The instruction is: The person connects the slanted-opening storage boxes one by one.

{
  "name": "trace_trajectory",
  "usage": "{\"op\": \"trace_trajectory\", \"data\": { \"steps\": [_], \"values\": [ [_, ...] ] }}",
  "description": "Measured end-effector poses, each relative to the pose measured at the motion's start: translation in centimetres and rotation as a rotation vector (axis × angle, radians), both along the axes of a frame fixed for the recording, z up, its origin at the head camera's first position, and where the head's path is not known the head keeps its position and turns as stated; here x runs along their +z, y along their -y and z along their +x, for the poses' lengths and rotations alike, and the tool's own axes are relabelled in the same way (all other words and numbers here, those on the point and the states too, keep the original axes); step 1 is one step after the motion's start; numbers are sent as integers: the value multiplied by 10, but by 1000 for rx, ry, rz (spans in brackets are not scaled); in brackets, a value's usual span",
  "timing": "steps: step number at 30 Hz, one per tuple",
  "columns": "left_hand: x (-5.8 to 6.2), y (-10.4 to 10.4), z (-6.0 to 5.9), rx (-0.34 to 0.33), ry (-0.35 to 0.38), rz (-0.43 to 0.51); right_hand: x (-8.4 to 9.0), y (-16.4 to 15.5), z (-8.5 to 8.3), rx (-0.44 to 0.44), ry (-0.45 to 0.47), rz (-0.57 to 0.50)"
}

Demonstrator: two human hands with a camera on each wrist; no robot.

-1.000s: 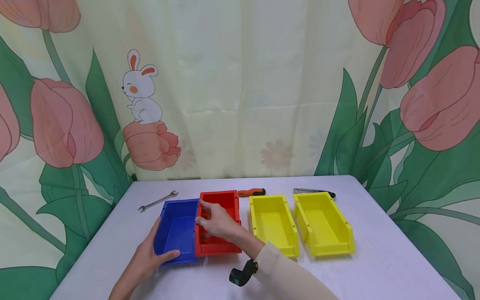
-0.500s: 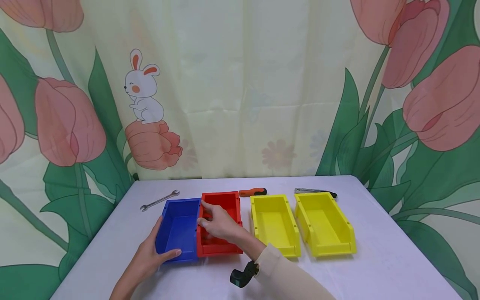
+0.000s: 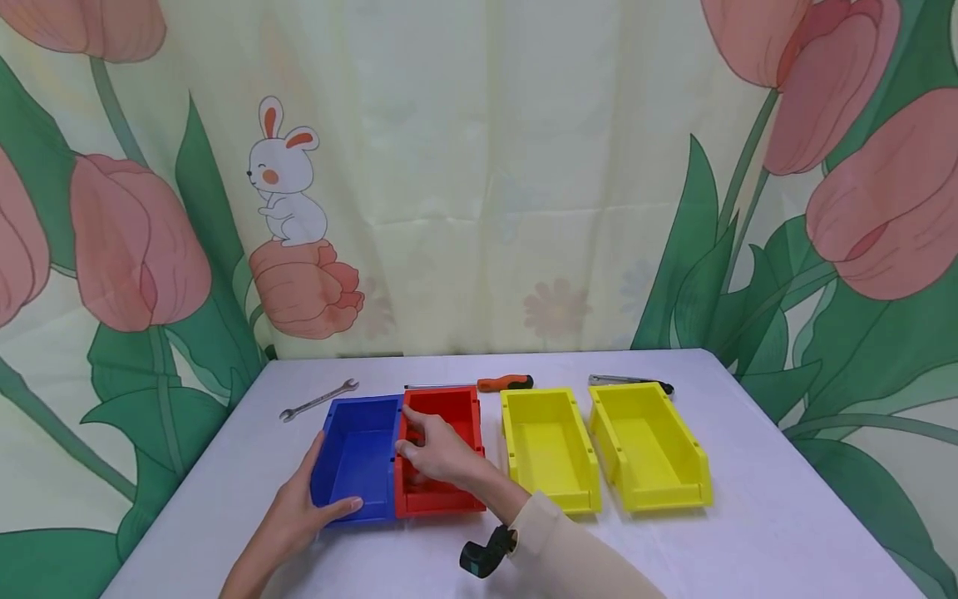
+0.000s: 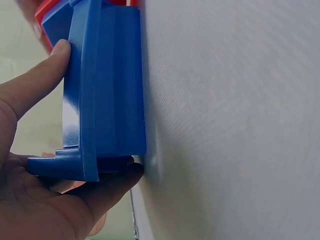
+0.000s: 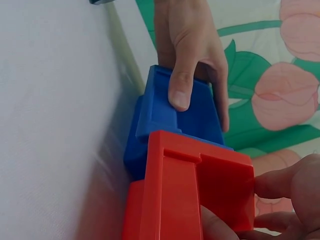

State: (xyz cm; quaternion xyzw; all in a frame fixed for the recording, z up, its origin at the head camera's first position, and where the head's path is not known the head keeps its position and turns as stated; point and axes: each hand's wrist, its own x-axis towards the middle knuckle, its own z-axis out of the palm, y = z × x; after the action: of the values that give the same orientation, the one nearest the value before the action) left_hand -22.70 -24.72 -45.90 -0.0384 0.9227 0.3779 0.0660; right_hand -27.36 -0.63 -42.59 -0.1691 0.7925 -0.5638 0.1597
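A blue storage bin (image 3: 358,456) stands at the left of the row, its right side against a red storage bin (image 3: 458,426). My left hand (image 3: 290,509) holds the blue bin by its left front corner. In the left wrist view, the thumb (image 4: 47,70) lies on the bin's front and the fingers wrap around its side and under it. My right hand (image 3: 441,449) reaches across the red bin and grips its left wall where the two bins meet. Part of the red bin's inside is hidden by this hand.
Two yellow bins (image 3: 548,449) (image 3: 651,449) stand side by side to the right. Behind the row lie a wrench (image 3: 319,400) at left, an orange-and-black screwdriver (image 3: 505,383) behind the red bin, and a metal tool with a dark end (image 3: 630,383) behind the far-right bin. A patterned curtain hangs behind the table.
The red bin has shifted slightly toward me alongside the blue one, with my right hand on it. The screwdriver's shaft now shows behind it. My left hand keeps its hold.
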Motion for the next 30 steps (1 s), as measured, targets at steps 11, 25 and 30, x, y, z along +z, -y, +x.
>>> {"op": "trace_trajectory", "data": {
  "steps": [11,25,30],
  "values": [
    [0,1,1,-15,-2,-9,-3,2,2,-4,9,-5],
    [3,2,1,-24,3,-28,-6,6,4,-38,17,4],
    [4,2,-1,-27,2,-28,-1,5,8,-79,-87,123]
  ]
}}
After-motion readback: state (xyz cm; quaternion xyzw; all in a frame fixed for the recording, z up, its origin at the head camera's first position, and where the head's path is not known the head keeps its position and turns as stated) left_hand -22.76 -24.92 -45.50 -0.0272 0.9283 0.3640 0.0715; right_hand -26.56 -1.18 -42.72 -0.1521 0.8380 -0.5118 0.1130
